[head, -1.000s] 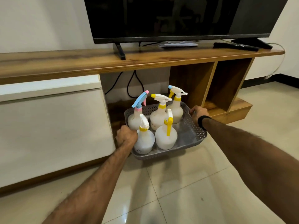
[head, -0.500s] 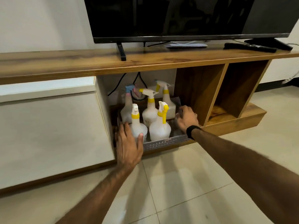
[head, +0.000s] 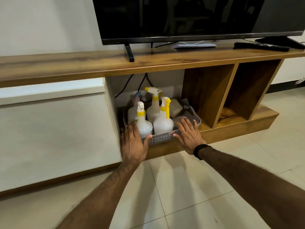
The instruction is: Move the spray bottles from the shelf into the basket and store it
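Under the wooden TV stand (head: 148, 63), the basket (head: 162, 138) of spray bottles (head: 162, 123) is set in the open compartment. Both palms, left hand (head: 133, 144) and right hand (head: 188, 136), are laid flat and open against its front rim, nothing gripped, evidently for pushing it deeper.

4 spray bottles (head: 162, 120) upright, 1 basket (head: 160, 139), 2 hands (head: 134, 143).
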